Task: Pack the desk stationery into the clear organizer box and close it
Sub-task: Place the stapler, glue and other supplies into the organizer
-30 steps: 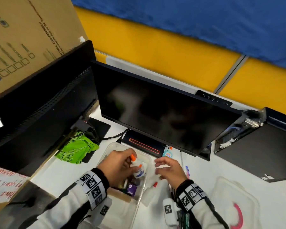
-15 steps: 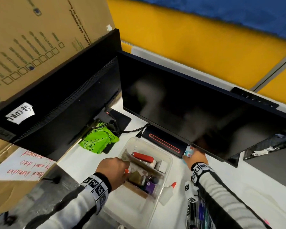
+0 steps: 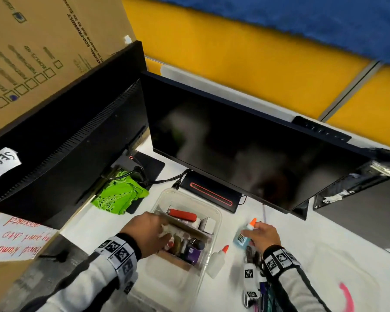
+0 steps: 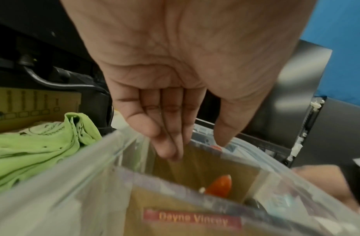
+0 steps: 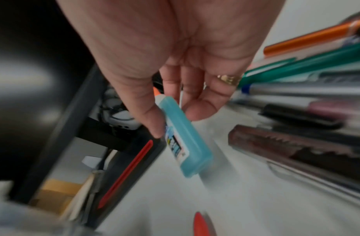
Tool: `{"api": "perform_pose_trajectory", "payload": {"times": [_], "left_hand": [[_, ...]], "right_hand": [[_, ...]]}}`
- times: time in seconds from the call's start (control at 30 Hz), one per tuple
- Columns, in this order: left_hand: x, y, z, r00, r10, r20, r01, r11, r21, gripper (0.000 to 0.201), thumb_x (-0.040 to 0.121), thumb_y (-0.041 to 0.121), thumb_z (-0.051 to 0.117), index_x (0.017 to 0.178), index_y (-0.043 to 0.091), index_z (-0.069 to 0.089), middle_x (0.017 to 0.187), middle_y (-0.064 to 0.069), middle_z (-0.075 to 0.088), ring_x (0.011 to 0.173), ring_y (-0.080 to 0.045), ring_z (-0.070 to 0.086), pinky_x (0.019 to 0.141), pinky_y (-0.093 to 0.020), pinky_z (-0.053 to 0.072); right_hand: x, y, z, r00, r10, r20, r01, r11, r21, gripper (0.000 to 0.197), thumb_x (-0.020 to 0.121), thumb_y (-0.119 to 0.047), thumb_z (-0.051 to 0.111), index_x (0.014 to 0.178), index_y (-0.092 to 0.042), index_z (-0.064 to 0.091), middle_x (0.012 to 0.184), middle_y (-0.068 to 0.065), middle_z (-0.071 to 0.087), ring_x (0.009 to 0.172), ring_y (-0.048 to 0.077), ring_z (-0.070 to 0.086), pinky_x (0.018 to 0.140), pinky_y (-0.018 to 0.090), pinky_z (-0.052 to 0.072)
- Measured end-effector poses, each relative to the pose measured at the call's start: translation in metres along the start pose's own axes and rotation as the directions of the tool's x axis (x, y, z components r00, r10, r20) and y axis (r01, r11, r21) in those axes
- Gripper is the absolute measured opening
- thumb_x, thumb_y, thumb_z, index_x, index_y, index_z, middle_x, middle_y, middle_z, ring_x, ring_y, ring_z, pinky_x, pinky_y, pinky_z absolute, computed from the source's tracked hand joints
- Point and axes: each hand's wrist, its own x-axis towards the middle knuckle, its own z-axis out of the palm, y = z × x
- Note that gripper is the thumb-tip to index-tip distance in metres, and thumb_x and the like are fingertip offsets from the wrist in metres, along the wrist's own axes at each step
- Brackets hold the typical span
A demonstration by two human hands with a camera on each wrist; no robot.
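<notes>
Organizer box (image 3: 214, 216), clear, lidless, sits on the white desk (image 3: 291, 235) before the monitor (image 3: 245, 145). Your left hand (image 3: 148, 233) reaches into it, fingers (image 4: 166, 135) straight, holding nothing, above an orange glue cap (image 4: 220, 186). Your right hand (image 3: 262, 236) pinches a blue glue bottle (image 5: 185, 137) just right of the box. White glue bottle (image 3: 216, 262) lies against the box's right wall; pens (image 5: 308, 89) nearby.

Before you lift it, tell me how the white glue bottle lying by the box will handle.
The white glue bottle lies on its side on the desk, so a nudge may slide it. It looks like small soft plastic, probably light and squeezable. The orange cap seems shut, so leaking appears unlikely.
</notes>
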Motion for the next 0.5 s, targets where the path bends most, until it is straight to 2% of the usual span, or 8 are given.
{"api": "perform_pose_trajectory", "payload": {"times": [0.03,0.13,0.2,0.27,0.33,0.37,0.43,0.5], "left_hand": [[0.0,-0.003,-0.005,1.0,0.003,-0.025,-0.004,0.999,-0.037,0.033,0.082,0.051,0.057,0.108,0.033,0.064,0.094,0.01,0.073,0.091,-0.016,0.068,0.078,-0.029,0.054],[0.0,-0.006,-0.022,0.993,0.023,-0.113,-0.039,0.99,-0.139,0.016,0.079,0.043,0.055,0.091,0.035,0.065,0.074,0.011,0.069,0.07,-0.011,0.065,0.067,-0.029,0.054],[0.0,0.002,-0.032,0.977,0.085,-0.194,-0.126,0.969,-0.211,0.011,0.081,0.034,0.06,0.09,0.033,0.066,0.066,0.014,0.065,0.063,-0.005,0.062,0.064,-0.027,0.054],[-0.003,0.021,-0.04,0.958,0.202,-0.204,-0.261,0.907,-0.329,0.023,0.082,0.026,0.07,0.105,0.027,0.068,0.078,0.023,0.068,0.073,0.004,0.064,0.068,-0.018,0.053],[-0.004,0.044,-0.042,0.924,0.345,-0.164,-0.382,0.836,-0.393,0.051,0.08,0.035,0.074,0.128,0.033,0.059,0.106,0.02,0.065,0.095,0.006,0.064,0.08,-0.014,0.052],[-0.005,0.054,-0.039,0.906,0.395,-0.155,-0.424,0.828,-0.366,0.059,0.079,0.043,0.072,0.134,0.037,0.053,0.113,0.017,0.062,0.099,0.004,0.062,0.084,-0.015,0.052],[-0.003,0.065,-0.031,0.883,0.428,-0.191,-0.466,0.847,-0.256,0.058,0.079,0.05,0.067,0.134,0.041,0.048,0.112,0.011,0.063,0.098,-0.002,0.06,0.087,-0.025,0.053],[-0.004,0.065,-0.032,0.884,0.385,-0.264,-0.443,0.87,-0.215,0.048,0.079,0.051,0.067,0.125,0.039,0.055,0.103,0.011,0.067,0.091,-0.005,0.062,0.083,-0.032,0.054]], "right_hand": [[-0.01,0.001,-0.006,1.0,-0.028,0.011,0.027,0.998,0.053,0.033,0.072,-0.007,0.089,0.1,-0.001,0.072,0.092,0.015,0.076,0.076,0.027,0.073,0.061,0.025,0.058],[-0.044,-0.006,-0.018,0.976,-0.215,0.016,0.209,0.962,0.173,0.024,0.075,0.0,0.085,0.091,-0.013,0.072,0.088,0.006,0.075,0.084,0.028,0.073,0.073,0.031,0.058],[-0.07,-0.02,-0.017,0.926,-0.371,0.063,0.352,0.914,0.202,0.035,0.079,0.001,0.082,0.1,-0.025,0.071,0.092,0.002,0.076,0.091,0.029,0.071,0.084,0.04,0.059],[-0.098,-0.043,-0.01,0.854,-0.493,0.167,0.455,0.863,0.221,0.043,0.083,0.002,0.078,0.108,-0.031,0.065,0.106,0.001,0.077,0.096,0.025,0.071,0.086,0.042,0.061],[-0.125,-0.067,0.004,0.779,-0.557,0.286,0.508,0.83,0.232,0.047,0.086,0.003,0.072,0.115,-0.031,0.058,0.111,0.001,0.075,0.099,0.024,0.071,0.081,0.039,0.063],[-0.135,-0.077,0.012,0.74,-0.578,0.344,0.531,0.816,0.23,0.05,0.087,0.005,0.069,0.119,-0.03,0.055,0.112,0.003,0.074,0.1,0.026,0.071,0.078,0.038,0.063],[-0.149,-0.09,0.029,0.68,-0.591,0.433,0.54,0.804,0.25,0.056,0.086,0.01,0.06,0.125,-0.03,0.05,0.111,0.01,0.074,0.099,0.028,0.071,0.076,0.044,0.061],[-0.157,-0.096,0.035,0.672,-0.58,0.46,0.508,0.813,0.283,0.06,0.086,0.01,0.055,0.127,-0.033,0.048,0.111,0.012,0.075,0.098,0.025,0.071,0.079,0.047,0.06]]}}
